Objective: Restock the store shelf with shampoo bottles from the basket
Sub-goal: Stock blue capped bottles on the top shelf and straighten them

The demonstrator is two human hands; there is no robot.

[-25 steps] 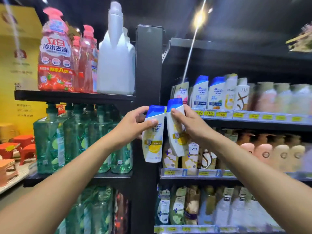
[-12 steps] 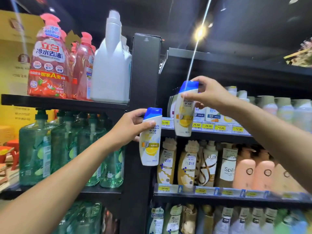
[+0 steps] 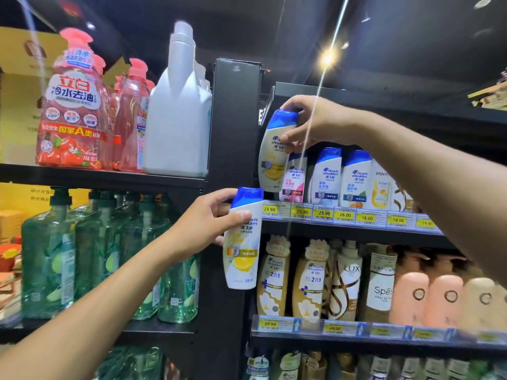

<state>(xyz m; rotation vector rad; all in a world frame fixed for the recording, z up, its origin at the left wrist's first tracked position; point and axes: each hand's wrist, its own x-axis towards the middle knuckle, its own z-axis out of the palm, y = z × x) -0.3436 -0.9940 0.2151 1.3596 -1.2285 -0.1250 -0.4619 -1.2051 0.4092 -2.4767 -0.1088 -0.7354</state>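
Right hand (image 3: 315,122) first: fingers curled over the blue cap, thumb pressed to the front label, a full wrap round the top of the first shampoo bottle (image 3: 274,165). That bottle hangs tilted just right of the black upright post (image 3: 236,127), its base down at the front edge of the upper shelf (image 3: 356,229), just beside a pink-labelled bottle (image 3: 293,182). Whether the base touches the board, I cannot tell.

Now the left hand (image 3: 203,223), lower and in front of the post: thumb across the front, fingers behind, clasping the shoulder of the second shampoo bottle (image 3: 242,259). It hangs upright across the post's face, its cap level with the price-tag strip (image 3: 323,212).

Further right of the post, blue-capped bottles (image 3: 326,176) stand in a row. Left of the post there are pink dish-liquid bottles (image 3: 74,111) and a white jug (image 3: 178,119) above, with green pump bottles (image 3: 96,256) below. No basket is in view.

How will these handle? Small, stiff plastic and light enough for one hand each, I'd say. But the skin is glossy and the body curved, so a loose pinch could slide. The grip under the cap, at the shoulder, looks the safe one. The base looks narrow, so it should land flat, and a careless nudge could topple the neighbours.
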